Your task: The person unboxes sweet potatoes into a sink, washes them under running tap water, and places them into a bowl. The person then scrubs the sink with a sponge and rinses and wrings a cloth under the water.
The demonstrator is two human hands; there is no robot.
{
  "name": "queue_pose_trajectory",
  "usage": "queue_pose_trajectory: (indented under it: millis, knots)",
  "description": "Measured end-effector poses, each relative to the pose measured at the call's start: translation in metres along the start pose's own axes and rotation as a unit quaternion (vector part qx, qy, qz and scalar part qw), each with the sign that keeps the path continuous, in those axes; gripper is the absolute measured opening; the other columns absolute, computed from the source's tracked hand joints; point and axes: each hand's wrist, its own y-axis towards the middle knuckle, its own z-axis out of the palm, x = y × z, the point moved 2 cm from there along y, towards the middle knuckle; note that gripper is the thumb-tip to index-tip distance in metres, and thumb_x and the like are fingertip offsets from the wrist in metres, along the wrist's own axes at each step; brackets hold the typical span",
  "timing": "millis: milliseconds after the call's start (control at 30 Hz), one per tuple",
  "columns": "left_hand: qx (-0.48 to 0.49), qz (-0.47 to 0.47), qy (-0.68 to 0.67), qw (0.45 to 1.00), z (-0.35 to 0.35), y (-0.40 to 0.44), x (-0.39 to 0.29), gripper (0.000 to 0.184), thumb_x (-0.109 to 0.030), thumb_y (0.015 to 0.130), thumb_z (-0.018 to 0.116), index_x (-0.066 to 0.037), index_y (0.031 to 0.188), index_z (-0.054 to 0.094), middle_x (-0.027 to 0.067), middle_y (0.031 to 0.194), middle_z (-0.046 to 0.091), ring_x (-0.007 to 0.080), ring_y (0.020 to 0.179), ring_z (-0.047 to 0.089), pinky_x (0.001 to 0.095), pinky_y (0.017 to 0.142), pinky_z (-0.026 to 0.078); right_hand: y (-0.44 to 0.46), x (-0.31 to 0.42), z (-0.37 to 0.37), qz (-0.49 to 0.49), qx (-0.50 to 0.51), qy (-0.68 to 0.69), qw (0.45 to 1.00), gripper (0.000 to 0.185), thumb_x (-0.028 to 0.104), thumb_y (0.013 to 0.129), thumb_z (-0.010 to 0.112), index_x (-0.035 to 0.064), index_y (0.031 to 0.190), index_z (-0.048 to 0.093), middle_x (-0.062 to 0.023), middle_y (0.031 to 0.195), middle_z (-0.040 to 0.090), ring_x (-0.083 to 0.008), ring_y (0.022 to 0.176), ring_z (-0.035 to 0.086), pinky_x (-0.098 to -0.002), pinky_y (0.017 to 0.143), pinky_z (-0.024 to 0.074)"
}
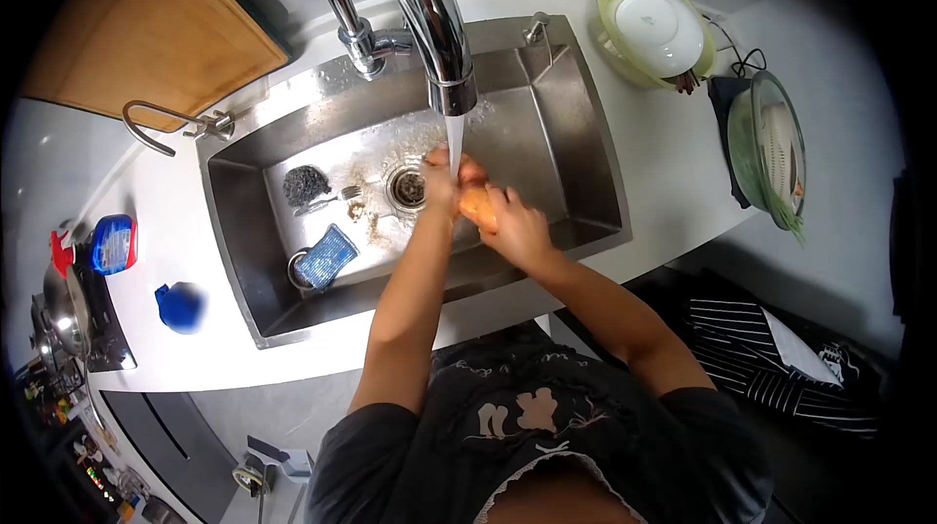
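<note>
Water runs from the chrome faucet (451,85) onto a thick orange carrot (477,206) held low over the steel sink (576,143). My right hand (519,228) is wrapped around its near end. My left hand (441,182), slightly blurred, closes on the far part under the stream; its fingers are partly hidden by the water. Just left of my left hand is the drain (406,188), with bits of peel or scraps around it.
In the sink lie a dark scouring pad (305,185), a fork-like utensil (332,200) and a blue sponge (327,256). A cutting board (146,26) leans at back left. Bowls (656,31) and a glass-lidded colander (766,148) stand right; a spray bottle (112,243) stands left.
</note>
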Motion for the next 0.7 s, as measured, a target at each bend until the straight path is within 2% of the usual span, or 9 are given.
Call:
queue_pose_trajectory:
  millis: [67,100,200,233,267,433,533,633,700]
  knots:
    - [-0.045,0.029,0.185,0.981,0.055,-0.08,-0.024,0.02,-0.01,0.084,0.053,-0.006,0.102,0.043,0.0084,0.085,0.056,0.0179,0.075,0.057,0.0303,0.062,0.049,0.009,-0.003,0.008,-0.012,0.012,-0.043,0.999,0.063,0.018,0.062,0.067,0.0073,0.119,0.042,-0.0135,0.106,0.051,-0.0317,0.091,0.056,-0.042,0.074,0.0471]
    - [-0.072,-0.006,0.102,0.992,0.054,-0.089,-0.02,0.047,-0.006,0.081,0.058,-0.008,0.119,0.031,0.0105,0.095,0.055,0.0207,0.084,0.057,0.033,0.067,0.05,0.012,-0.005,0.016,-0.023,0.013,-0.068,0.997,0.062,0.017,0.063,0.066,0.0074,0.12,0.042,-0.0137,0.108,0.051,-0.0317,0.094,0.055,-0.0418,0.077,0.0462]
    - [-0.106,-0.04,-0.022,0.993,0.031,-0.086,-0.016,0.061,-0.009,0.078,0.063,-0.012,0.126,0.027,0.0117,0.099,0.055,0.0223,0.089,0.056,0.0355,0.07,0.051,0.004,0.008,0.031,-0.14,-0.1,-0.055,0.983,0.061,0.014,0.068,0.061,0.0065,0.124,0.039,-0.0164,0.115,0.048,-0.0331,0.105,0.049,-0.0408,0.086,0.042]
    - [-0.052,-0.082,-0.067,0.993,0.01,-0.073,-0.009,0.061,-0.014,0.078,0.065,-0.014,0.127,0.029,0.0109,0.101,0.055,0.0226,0.09,0.056,0.035,0.071,0.05,-0.005,0.016,0.035,-0.19,-0.156,-0.036,0.969,0.06,0.013,0.07,0.059,0.006,0.126,0.037,-0.0176,0.118,0.046,-0.0337,0.109,0.046,-0.0404,0.089,0.0404]
    - [-0.02,-0.082,-0.064,0.994,0.004,-0.072,-0.015,0.058,-0.015,0.079,0.064,-0.014,0.126,0.031,0.0105,0.101,0.055,0.0223,0.09,0.056,0.0345,0.071,0.05,-0.011,0.029,0.029,-0.213,-0.109,0.002,0.971,0.06,0.015,0.074,0.055,0.0032,0.129,0.032,-0.0242,0.126,0.037,-0.0369,0.117,0.038,-0.041,0.096,0.0333]
    - [0.026,-0.085,-0.021,0.996,-0.011,-0.082,-0.018,0.046,-0.021,0.084,0.057,-0.013,0.125,0.038,0.0084,0.105,0.056,0.0184,0.089,0.057,0.0301,0.072,0.05,0.031,0.032,0.039,-0.054,0.029,0.243,0.968,0.063,0.038,0.085,0.045,-0.0008,0.131,0.025,-0.0307,0.132,0.025,-0.0417,0.119,0.033,-0.0406,0.097,0.0315]
    - [0.061,-0.052,0.047,0.996,-0.031,-0.079,-0.018,0.05,-0.022,0.087,0.053,-0.012,0.131,0.032,0.0081,0.111,0.054,0.0183,0.096,0.055,0.0289,0.075,0.049,0.06,0.038,0.054,-0.008,0.023,0.146,0.989,0.068,0.047,0.086,0.04,-0.0013,0.131,0.023,-0.0302,0.125,0.035,-0.0414,0.114,0.039,-0.0391,0.094,0.0344]
    - [0.016,-0.051,0.023,0.998,-0.02,-0.099,-0.029,0.049,-0.022,0.087,0.053,-0.011,0.13,0.033,0.0084,0.113,0.052,0.0181,0.101,0.054,0.0276,0.075,0.049,0.095,0.034,0.071,0.06,0.029,0.292,0.954,0.065,0.05,0.085,0.042,-0.0016,0.124,0.035,-0.0263,0.109,0.05,-0.0373,0.1,0.052,-0.0404,0.088,0.0398]
    - [0.042,-0.065,0.047,0.996,-0.012,-0.106,-0.043,0.05,-0.023,0.087,0.053,-0.009,0.13,0.031,0.0096,0.118,0.049,0.0203,0.105,0.051,0.0305,0.083,0.046,0.122,0.028,0.087,0.103,0.158,0.452,0.872,0.062,0.049,0.081,0.048,-0.0028,0.114,0.042,-0.022,0.098,0.055,-0.033,0.09,0.056,-0.0395,0.082,0.0436]
